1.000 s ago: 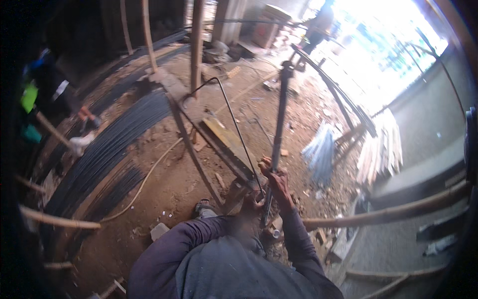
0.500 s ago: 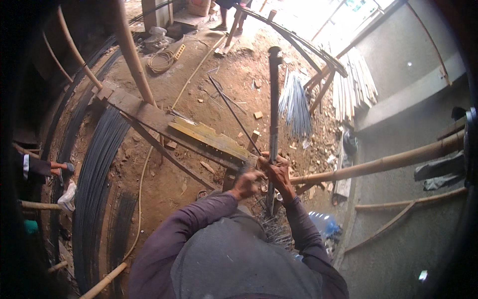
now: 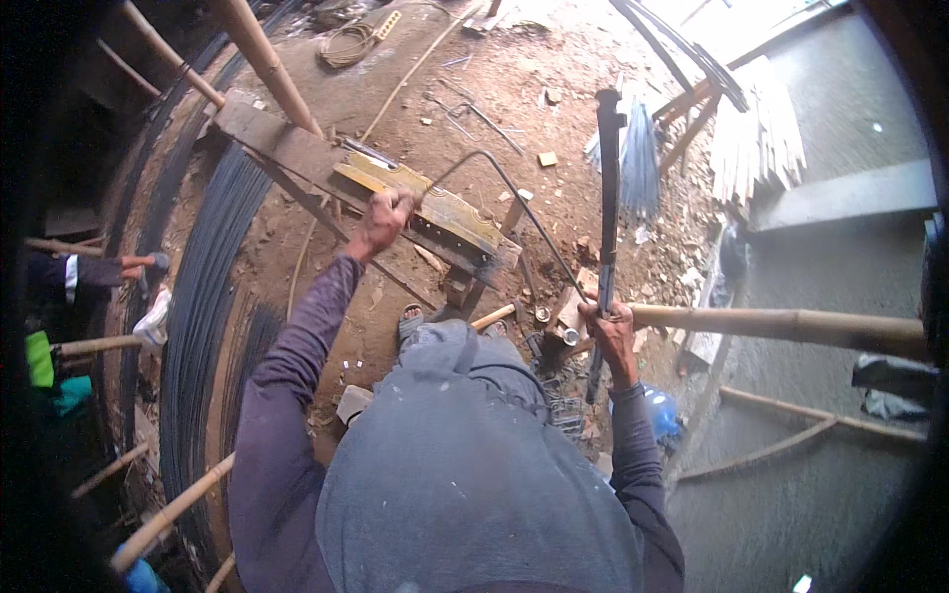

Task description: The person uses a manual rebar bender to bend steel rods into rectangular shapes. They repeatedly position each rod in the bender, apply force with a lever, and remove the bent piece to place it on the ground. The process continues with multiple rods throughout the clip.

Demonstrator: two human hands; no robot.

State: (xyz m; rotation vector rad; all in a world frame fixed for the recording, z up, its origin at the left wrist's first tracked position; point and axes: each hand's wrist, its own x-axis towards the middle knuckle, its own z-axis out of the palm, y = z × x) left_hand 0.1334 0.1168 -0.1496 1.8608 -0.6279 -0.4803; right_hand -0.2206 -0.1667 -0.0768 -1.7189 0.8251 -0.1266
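Observation:
My left hand [image 3: 384, 225] is closed over the wooden bench, its fingers round one end of a thin bent steel rod [image 3: 529, 210]. From there the rod rises to a sharp bend, then slants down to my right hand [image 3: 610, 331]. That hand is wrapped round a long dark metal bar [image 3: 608, 188], which stands nearly upright and has a notched upper end. Whether it also grips the rod's lower end is hard to make out. Under my left hand, a yellow metal plate [image 3: 381, 185] with scalloped cut-outs lies on the bench [image 3: 282, 148].
Long bundles of dark rods [image 3: 203, 316] lie to the left. More cut rods [image 3: 641, 163] and pale wood strips [image 3: 759, 138] lie far right. A bamboo pole [image 3: 781, 324] runs rightward beside my right hand. Another person's arm [image 3: 104, 272] shows at the left edge.
My left hand has moved away from my right hand, leftward over the bench. The rod now shows a bend between them. My right hand and the bar appear farther right; the view has shifted.

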